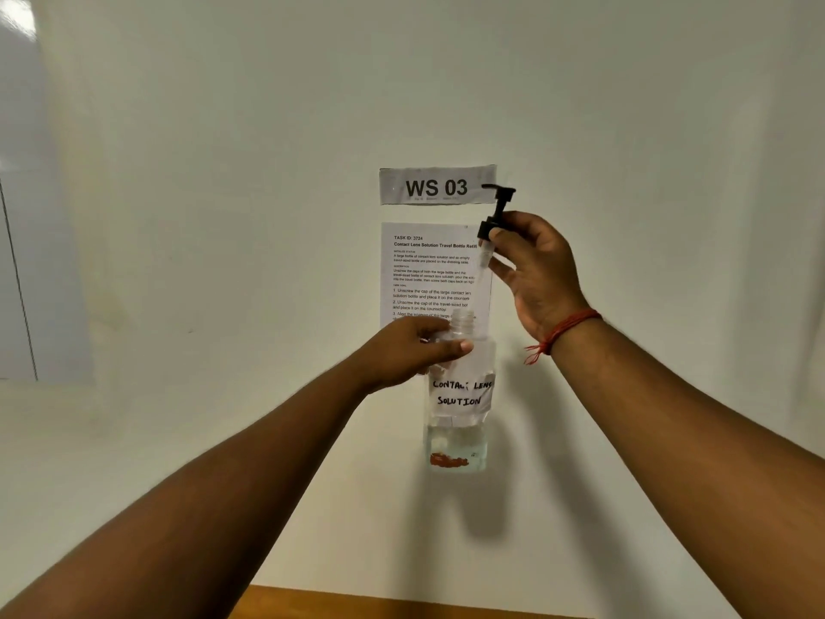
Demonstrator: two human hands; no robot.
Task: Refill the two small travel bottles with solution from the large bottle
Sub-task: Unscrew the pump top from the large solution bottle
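A large clear bottle [460, 422] with a handwritten "CONTACT LENS SOLUTION" label is held up in front of the wall. Its threaded neck is uncovered and liquid fills only its lower part. My left hand [415, 350] grips the bottle around its shoulder. My right hand [535, 270] holds the black pump cap [496, 216] above the neck, lifted clear of it. The pump's clear dip tube [482, 270] hangs down toward the bottle's mouth. No small travel bottles are in view.
A "WS 03" sign [437, 186] and a printed task sheet [431, 270] are taped to the white wall behind the bottle. A strip of wooden surface [402, 603] shows at the bottom edge. A red thread bracelet [564, 330] circles my right wrist.
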